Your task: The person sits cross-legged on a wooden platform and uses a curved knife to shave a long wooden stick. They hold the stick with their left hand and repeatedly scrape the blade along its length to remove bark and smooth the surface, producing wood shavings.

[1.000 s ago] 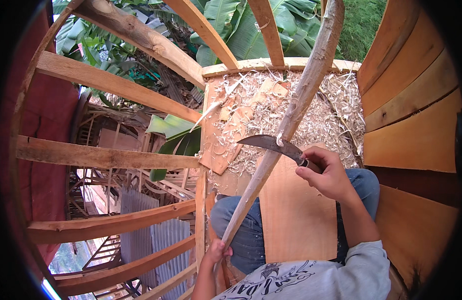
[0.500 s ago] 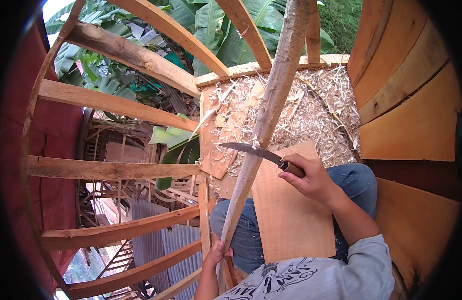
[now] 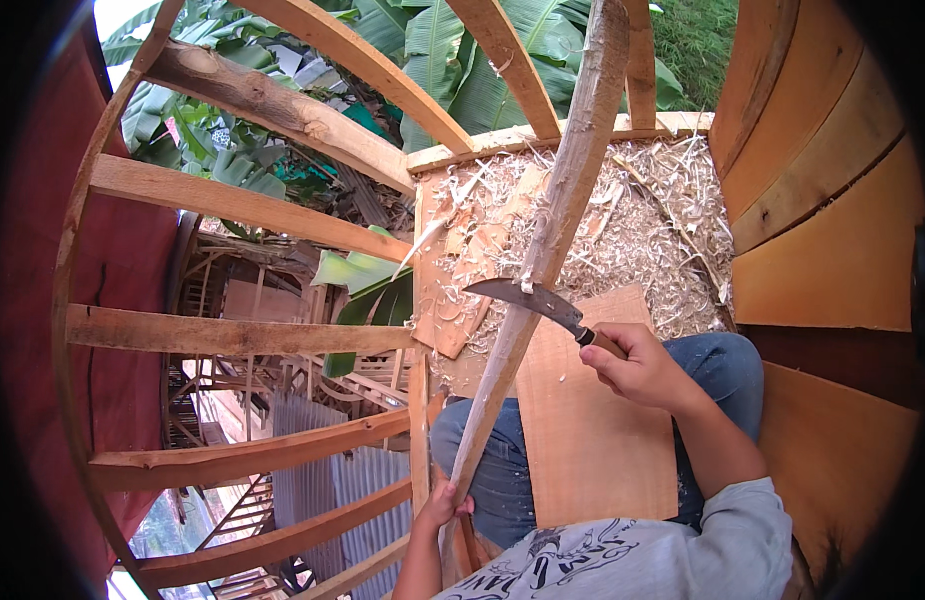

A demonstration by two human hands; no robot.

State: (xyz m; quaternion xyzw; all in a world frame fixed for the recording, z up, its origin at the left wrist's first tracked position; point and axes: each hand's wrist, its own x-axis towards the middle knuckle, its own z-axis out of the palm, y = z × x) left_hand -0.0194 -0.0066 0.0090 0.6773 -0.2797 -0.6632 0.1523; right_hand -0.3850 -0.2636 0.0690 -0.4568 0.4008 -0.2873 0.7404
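A long pale wooden pole (image 3: 557, 225) slants from the top of the view down to my lap. My left hand (image 3: 444, 506) is closed round its lower end. In my right hand (image 3: 632, 366) is the brown wooden handle of a knife with a curved dark blade (image 3: 530, 297). The blade lies across the pole at about its middle, with a small curl of wood at the contact. A flat wooden board (image 3: 597, 430) rests on my lap, below the knife and pole.
Wood shavings (image 3: 662, 230) cover the floor ahead, with loose thin wood pieces (image 3: 472, 270) at their left. A wooden bar railing (image 3: 242, 335) runs along the left, with leaves and roofs beyond. Upright wooden planks (image 3: 822, 260) form a wall on the right.
The whole view has shifted slightly. The knife has tilted, its handle lower against the blade, and my right hand has moved a little down and right. Both hands keep their holds.
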